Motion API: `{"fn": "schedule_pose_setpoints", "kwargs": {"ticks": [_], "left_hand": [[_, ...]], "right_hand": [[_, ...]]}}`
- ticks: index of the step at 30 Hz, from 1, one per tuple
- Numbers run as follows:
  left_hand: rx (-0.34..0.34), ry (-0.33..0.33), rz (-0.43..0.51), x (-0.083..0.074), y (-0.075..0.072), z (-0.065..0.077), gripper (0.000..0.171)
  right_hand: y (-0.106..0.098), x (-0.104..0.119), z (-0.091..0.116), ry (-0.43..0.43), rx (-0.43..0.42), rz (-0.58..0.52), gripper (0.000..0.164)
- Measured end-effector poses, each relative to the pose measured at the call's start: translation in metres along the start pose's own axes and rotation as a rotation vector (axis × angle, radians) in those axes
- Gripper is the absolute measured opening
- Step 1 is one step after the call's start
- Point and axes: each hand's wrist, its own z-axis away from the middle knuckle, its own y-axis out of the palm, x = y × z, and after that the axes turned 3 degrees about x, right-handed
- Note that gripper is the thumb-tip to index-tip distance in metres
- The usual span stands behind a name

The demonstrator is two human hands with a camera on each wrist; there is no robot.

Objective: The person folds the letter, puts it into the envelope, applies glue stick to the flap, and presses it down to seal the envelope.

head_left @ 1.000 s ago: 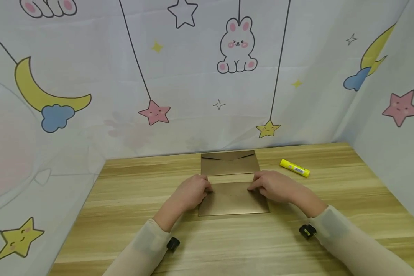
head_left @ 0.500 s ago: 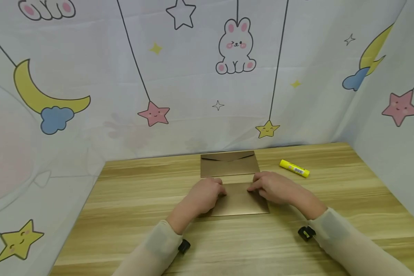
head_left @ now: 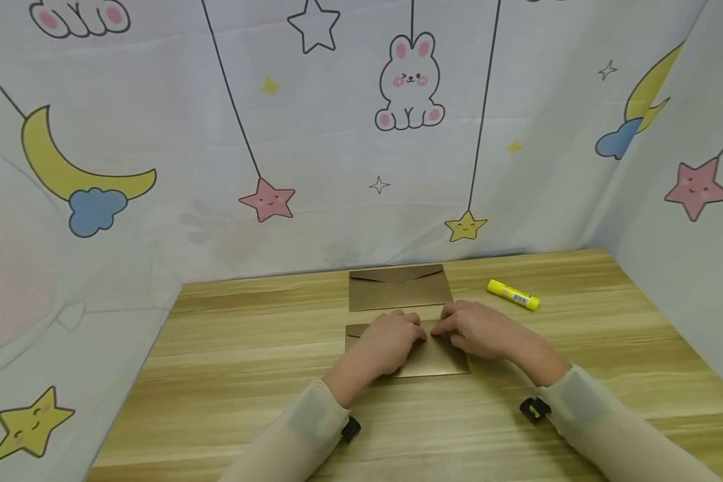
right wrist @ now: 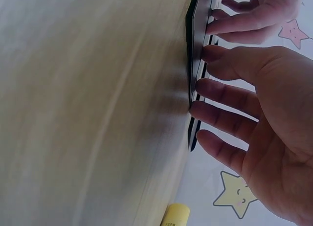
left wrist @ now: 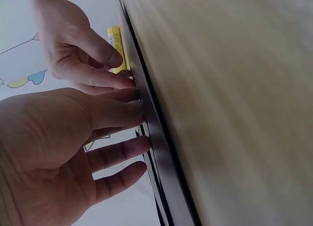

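Note:
A bronze-brown envelope (head_left: 436, 363) lies on the table in front of me. My left hand (head_left: 385, 343) reaches over its left half, fingertips on the folded flap along the far edge. My right hand (head_left: 477, 328) touches the envelope's far right part, its fingertips close to those of the left. In the left wrist view, the left thumb and extended fingers (left wrist: 120, 152) meet the envelope's surface. The right wrist view has the right fingers (right wrist: 222, 116) extended along the envelope (right wrist: 197, 35). Neither hand curls round anything.
Behind the near envelope lies a second brown envelope (head_left: 397, 294), its pointed flap folded down. A yellow glue stick (head_left: 513, 294) lies at the back right of the wood-grain table (head_left: 235, 375). A printed white cloth (head_left: 313, 134) hangs behind the table.
My left hand has slid right along the near envelope's far edge, from its left end to near the middle, uncovering the left corner. The right hand has stayed in place.

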Motion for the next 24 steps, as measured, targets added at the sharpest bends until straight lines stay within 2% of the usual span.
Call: {"fn": "schedule_pose_setpoints", "kwargs": {"ticks": [6, 14, 21, 24], "left_hand": [[0.021, -0.045, 0.007, 0.010, 0.000, 0.014, 0.023], [0.017, -0.091, 0.065, 0.033, -0.002, 0.044, 0.026], [0.030, -0.168, 0.135, 0.052, -0.002, 0.073, 0.028], [0.040, -0.188, 0.159, 0.057, -0.002, 0.082, 0.039]], "right_hand": [[0.001, 0.001, 0.000, 0.012, 0.011, 0.012, 0.024], [0.001, 0.002, 0.003, 0.032, 0.027, 0.020, 0.027], [0.003, 0.006, 0.006, 0.064, 0.049, 0.007, 0.054], [0.005, 0.008, 0.008, 0.078, 0.063, 0.011, 0.065]]}}
